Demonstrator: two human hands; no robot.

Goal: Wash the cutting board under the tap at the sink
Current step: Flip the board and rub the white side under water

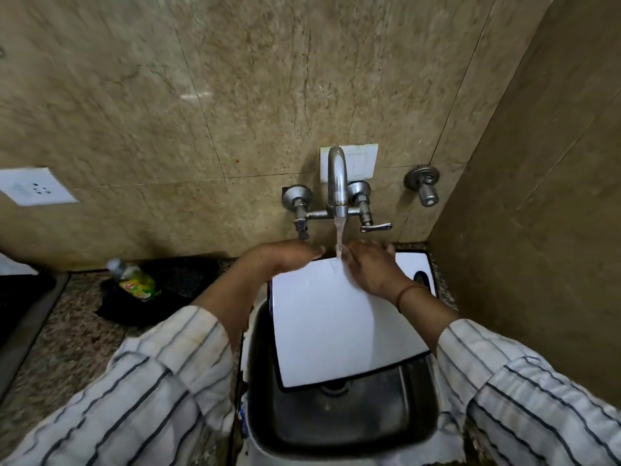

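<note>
The white cutting board [336,324] leans tilted over the sink [342,418], under water running from the tap [337,183]. The left hand [289,255] grips its far left edge; the right hand [369,267] lies on it, fingers flat and released.

The light is dim and warm, so the whole picture looks brownish. A pale shiny spot sits on the wall tiles [196,95], as if a light shines from above. The cutting board [336,321] is the brightest thing and glows plain white, with almost no detail on it. The inside of the sink [339,415] is very dark. The metal tap [337,179] has small shiny streaks. The wide lens bends straight lines near the edges. The bottle [132,280] at the worktop's back edge looks blurry, and the left edge is smeared.
</note>
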